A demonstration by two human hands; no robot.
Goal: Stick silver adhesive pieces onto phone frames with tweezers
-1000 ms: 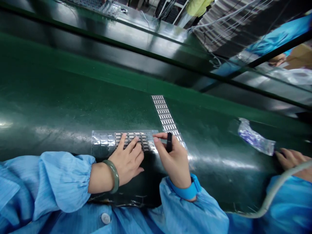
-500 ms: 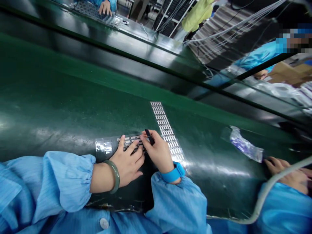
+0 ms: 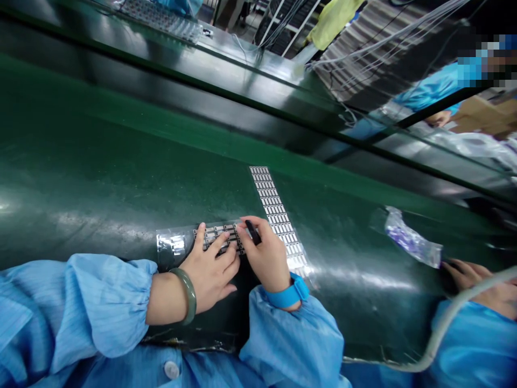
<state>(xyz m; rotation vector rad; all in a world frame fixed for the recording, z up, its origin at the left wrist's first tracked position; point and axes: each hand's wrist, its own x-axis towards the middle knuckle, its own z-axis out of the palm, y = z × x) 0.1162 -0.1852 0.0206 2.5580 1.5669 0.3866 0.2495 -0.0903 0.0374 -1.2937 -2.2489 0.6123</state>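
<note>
My left hand (image 3: 212, 268), with a green bangle at its wrist, lies with fingers spread on a clear sheet of small pale and black stickers (image 3: 220, 230), pressing it to the green surface. At the sheet's right end my right hand (image 3: 266, 253) is closed around a slim black tool (image 3: 253, 231) that looks like tweezers. Its fingertips touch or nearly touch the stickers; the tool's tip is hidden. The sheet's left part (image 3: 172, 245) is bare, shiny film. Just beyond my right hand lies a longer strip of similar stickers (image 3: 276, 207), running away from me.
A clear bag with purple contents (image 3: 412, 237) lies to the right, beside another person's hand (image 3: 476, 280). A grey hose (image 3: 432, 339) curves along the near right edge. A dark rail (image 3: 226, 97) crosses behind the green surface (image 3: 100, 156), with trays (image 3: 161, 21) beyond it.
My right hand has shifted slightly right along the sheet, and the black tool now tilts differently in it. My left hand stays put. Across the rail, a person's hand has left the tray.
</note>
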